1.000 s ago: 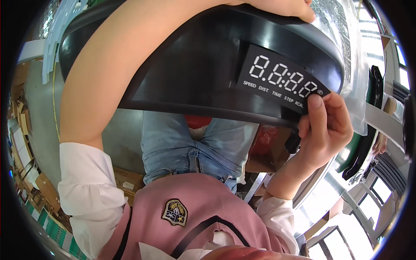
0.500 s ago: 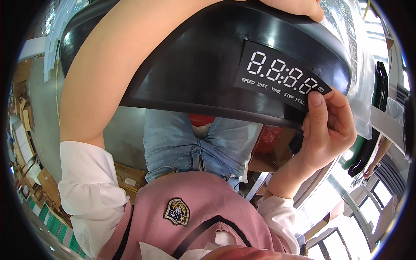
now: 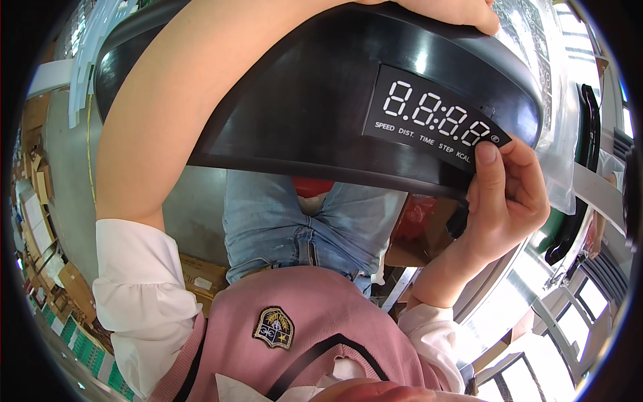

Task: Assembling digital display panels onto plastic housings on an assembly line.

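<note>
A long, glossy black plastic cover (image 3: 301, 87) with rounded ends lies across my lap. Towards its right side sits a black display label (image 3: 422, 120) printed with white digit segments and small white lettering. My right hand (image 3: 506, 194) pinches the label's right corner, thumb on top and fingers bent behind it. That corner is at the fingers; the label's left part lies against the cover. My left arm arches over the cover's left half. My left hand (image 3: 452, 10), cut off by the top of the view, is curled at the cover's far edge.
Clear plastic wrapping (image 3: 556, 134) hangs beyond the cover's right end. Another long black part (image 3: 589, 134) stands further right, and part of another person shows near it. A cardboard box (image 3: 201, 275) is on the floor at left, with more cartons (image 3: 74, 288) along the far-left side.
The cover and my left arm have shifted very slightly. My right hand keeps its pinch at the label's corner. At the far right, the other person and the black part have moved in view.
</note>
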Motion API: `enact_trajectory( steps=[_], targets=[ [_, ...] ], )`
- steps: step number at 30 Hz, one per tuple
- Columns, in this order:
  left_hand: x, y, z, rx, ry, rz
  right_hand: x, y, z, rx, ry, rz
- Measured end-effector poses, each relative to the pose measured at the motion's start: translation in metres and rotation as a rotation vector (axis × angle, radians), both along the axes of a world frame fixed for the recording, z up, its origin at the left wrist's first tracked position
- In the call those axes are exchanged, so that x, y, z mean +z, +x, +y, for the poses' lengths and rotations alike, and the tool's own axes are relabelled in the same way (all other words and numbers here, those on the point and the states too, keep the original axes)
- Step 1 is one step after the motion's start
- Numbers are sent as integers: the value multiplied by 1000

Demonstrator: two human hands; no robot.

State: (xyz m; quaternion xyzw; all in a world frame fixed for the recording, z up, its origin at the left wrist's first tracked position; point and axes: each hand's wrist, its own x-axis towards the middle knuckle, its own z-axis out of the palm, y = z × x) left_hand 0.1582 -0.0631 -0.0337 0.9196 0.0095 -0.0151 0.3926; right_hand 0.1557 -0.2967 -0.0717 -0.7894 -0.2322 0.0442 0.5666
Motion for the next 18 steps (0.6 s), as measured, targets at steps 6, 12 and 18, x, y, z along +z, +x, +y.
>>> enact_trajectory(
  steps=[6, 12, 18],
  targets=[
    [-4, 0, 1, 0, -8, -31, 0, -1, 2, -2, -2, -2],
    [-3, 1, 2, -22, -6, -48, 3, -1, 1, 0, -21, 10],
    [-3, 2, 1, -11, 14, -20, 3, 0, 4, 1, -26, 18]
  ],
)
